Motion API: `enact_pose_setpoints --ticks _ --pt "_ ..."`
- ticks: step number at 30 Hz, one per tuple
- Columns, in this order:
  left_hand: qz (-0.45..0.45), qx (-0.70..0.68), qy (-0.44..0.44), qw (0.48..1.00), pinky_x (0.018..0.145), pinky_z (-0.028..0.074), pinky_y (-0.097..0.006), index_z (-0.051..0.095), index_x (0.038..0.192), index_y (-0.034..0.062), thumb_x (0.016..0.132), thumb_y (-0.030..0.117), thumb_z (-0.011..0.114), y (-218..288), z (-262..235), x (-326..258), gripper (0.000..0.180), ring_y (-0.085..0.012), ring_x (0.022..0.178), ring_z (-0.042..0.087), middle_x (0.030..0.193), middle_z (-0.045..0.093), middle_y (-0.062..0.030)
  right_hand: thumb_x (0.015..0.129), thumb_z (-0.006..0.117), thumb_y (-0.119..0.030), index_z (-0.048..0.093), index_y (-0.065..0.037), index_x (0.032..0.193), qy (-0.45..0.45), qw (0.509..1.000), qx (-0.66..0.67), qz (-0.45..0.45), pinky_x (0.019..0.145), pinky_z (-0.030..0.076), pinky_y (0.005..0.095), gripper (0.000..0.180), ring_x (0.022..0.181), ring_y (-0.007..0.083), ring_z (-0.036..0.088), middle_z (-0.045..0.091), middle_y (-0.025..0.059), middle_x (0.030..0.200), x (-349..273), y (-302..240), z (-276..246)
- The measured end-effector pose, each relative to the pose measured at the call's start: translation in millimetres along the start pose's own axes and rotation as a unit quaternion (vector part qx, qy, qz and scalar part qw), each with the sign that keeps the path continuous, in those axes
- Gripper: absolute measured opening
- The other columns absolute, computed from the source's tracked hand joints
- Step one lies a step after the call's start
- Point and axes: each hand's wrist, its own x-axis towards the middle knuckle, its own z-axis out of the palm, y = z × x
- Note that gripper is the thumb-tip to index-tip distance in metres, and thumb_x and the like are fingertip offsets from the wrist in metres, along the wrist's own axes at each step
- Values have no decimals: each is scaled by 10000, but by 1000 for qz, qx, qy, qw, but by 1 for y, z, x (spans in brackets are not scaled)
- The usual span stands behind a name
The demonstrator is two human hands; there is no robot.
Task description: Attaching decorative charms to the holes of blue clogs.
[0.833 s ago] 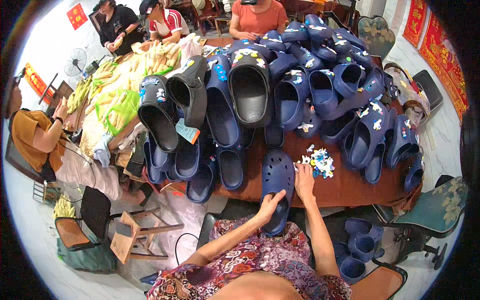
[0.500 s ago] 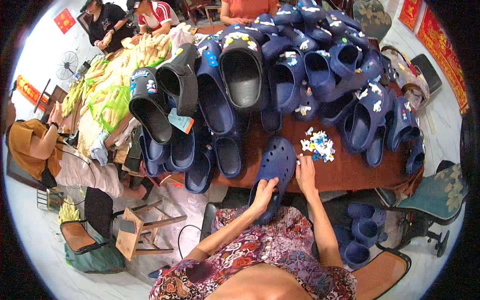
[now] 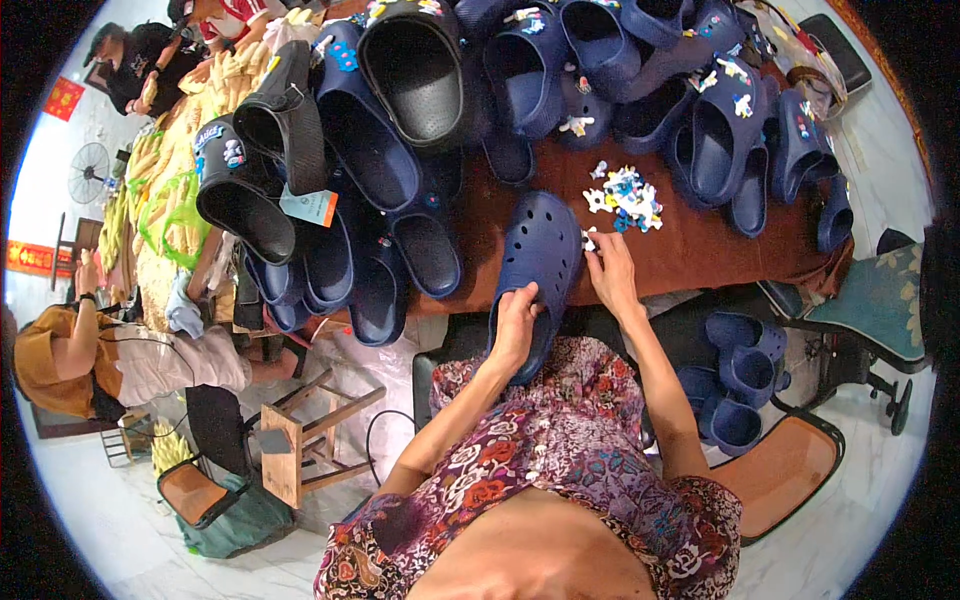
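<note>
My left hand (image 3: 514, 328) grips a navy clog (image 3: 540, 238) by its opening, thumb on top. The clog's holed toe points away from me, its heel end is over my lap, and no charms show on it. Just right of the toe, my right hand (image 3: 612, 272) pinches a small white charm (image 3: 589, 240) between its fingertips. Beyond that hand, a small pile of white, blue and yellow shoe charms (image 3: 632, 203) lies on the brown tablecloth (image 3: 690, 255).
Many navy clogs (image 3: 735, 140) with charms stand stacked at the back, beside a few black clogs (image 3: 415, 80). More navy clogs (image 3: 745, 375) sit low on the right, near an office chair (image 3: 875, 315). A wooden stool (image 3: 310, 440) stands left. Other people (image 3: 60, 350) are at the left.
My view has tilted downward, so the table and clogs appear higher. The white charm in my right fingertips shows more plainly; my left hand keeps its hold on the clog.
</note>
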Motion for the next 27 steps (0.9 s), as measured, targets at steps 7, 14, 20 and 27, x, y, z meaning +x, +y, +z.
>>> enact_pose_setpoints --ticks 7,14,20,27 --pt "-20 -11 4 1000 767 394 -296 508 881 83 926 241 592 10 13 -9 184 -100 803 453 853 482 30 886 586 -66 548 -16 1185 14 998 -34 45 847 461 461 305 994 413 548 518 192 1070 7 2 3" --pt "96 432 -81 893 676 491 -266 582 1041 -20 863 158 687 41 9 -40 272 -135 763 631 901 662 -77 848 660 -112 546 -28 1110 17 996 -57 69 835 473 458 298 946 374 575 539 188 1058 13 4 8" --pt "268 498 -43 824 635 495 -272 644 895 12 817 79 686 63 17 -47 111 -157 699 630 864 643 -96 844 678 -57 568 -40 984 121 970 130 165 617 496 289 179 709 143 612 631 66 843 11 1 3" --pt "431 546 40 717 831 477 -370 654 1048 44 773 61 693 68 26 -15 278 -291 942 572 1008 592 -127 843 654 -44 611 -36 927 59 992 108 42 636 500 310 95 702 181 612 595 82 868 15 -71 -12"
